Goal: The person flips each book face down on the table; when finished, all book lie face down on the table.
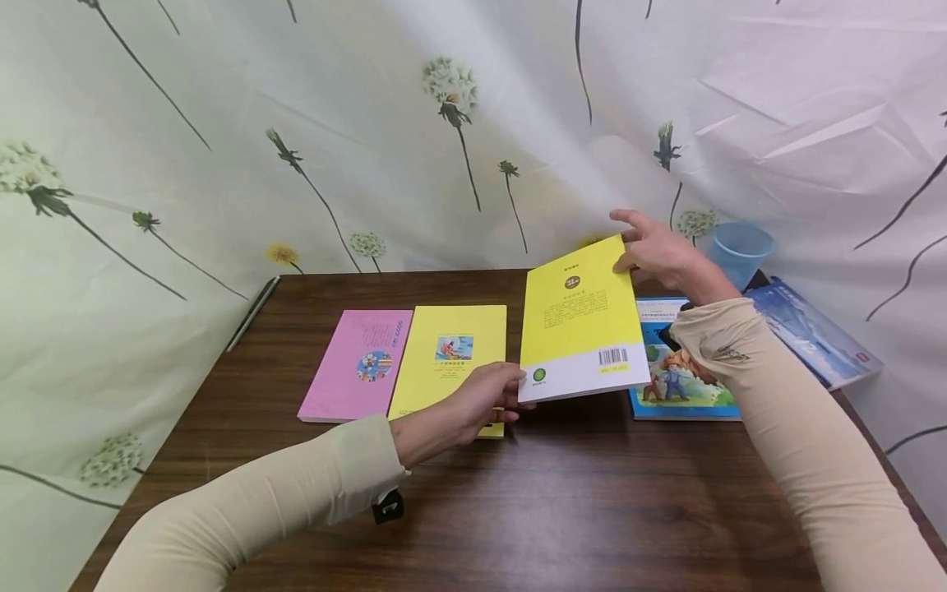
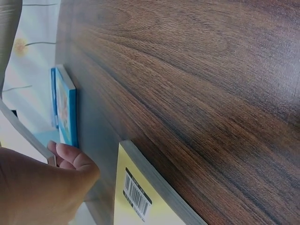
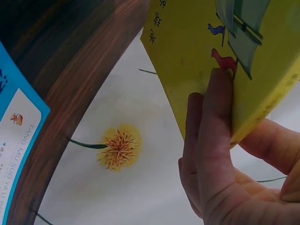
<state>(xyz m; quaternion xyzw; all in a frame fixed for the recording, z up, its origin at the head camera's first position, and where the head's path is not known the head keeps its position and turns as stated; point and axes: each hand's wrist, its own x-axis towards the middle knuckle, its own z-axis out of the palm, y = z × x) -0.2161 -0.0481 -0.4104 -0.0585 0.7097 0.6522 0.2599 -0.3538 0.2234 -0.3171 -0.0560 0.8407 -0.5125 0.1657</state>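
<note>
A yellow book [image 1: 580, 312] with a white lower band and a barcode is held up at a tilt over the table, its back cover showing in the head view. My left hand [image 1: 484, 399] pinches its lower left corner. At the upper right corner, my right hand [image 1: 658, 251] grips it; the right wrist view shows fingers [image 3: 215, 136] against the illustrated cover [image 3: 187, 56] and the thumb on the other side. Below my left hand lies another yellow book [image 1: 447, 362], partly hidden by it. A blue picture book [image 1: 684, 386] lies under my right forearm.
A pink book [image 1: 355, 362] lies left of the flat yellow one. At the right edge are a bluish book [image 1: 814, 329] and a light blue cup [image 1: 742, 251]. A dandelion-print curtain [image 1: 370, 123] hangs behind the wooden table [image 1: 577, 501].
</note>
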